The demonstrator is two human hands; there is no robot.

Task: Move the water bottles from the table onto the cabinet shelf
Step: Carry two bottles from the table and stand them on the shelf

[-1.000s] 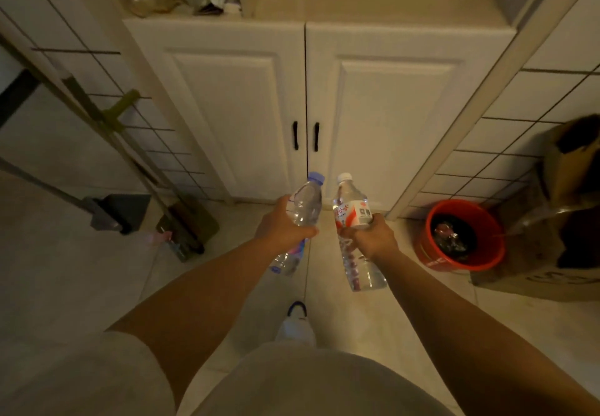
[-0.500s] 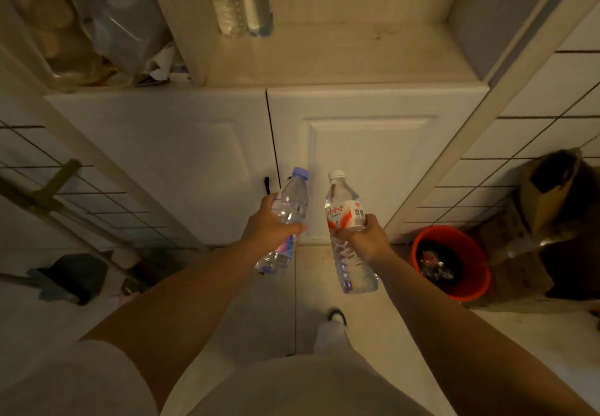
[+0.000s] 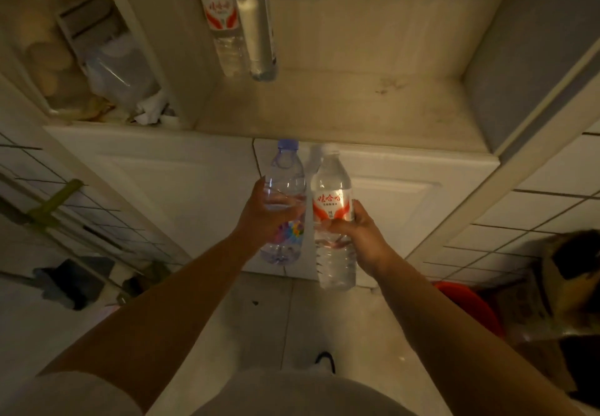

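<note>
My left hand [image 3: 266,217] grips a clear water bottle with a purple cap [image 3: 285,185] and a colourful label. Beside it, my right hand [image 3: 357,237] holds a clear bottle with a white cap and a red-and-white label [image 3: 331,201]. Both bottles stand upright, side by side, in front of the white cabinet doors, just below the front edge of the cabinet shelf [image 3: 341,113]. Two more bottles stand at the back left of that shelf: a red-labelled one [image 3: 224,23] and a plain clear one [image 3: 258,26].
The left compartment [image 3: 97,68] is stuffed with bags and containers. A red bucket [image 3: 470,305] and a brown paper bag [image 3: 565,286] sit on the floor at right. A broom and dustpan [image 3: 65,276] lean at left. The right part of the shelf is bare.
Both hands have lifted their bottles upward toward the shelf edge, and the view has tilted up, showing more of the shelf and the two bottles standing on it.
</note>
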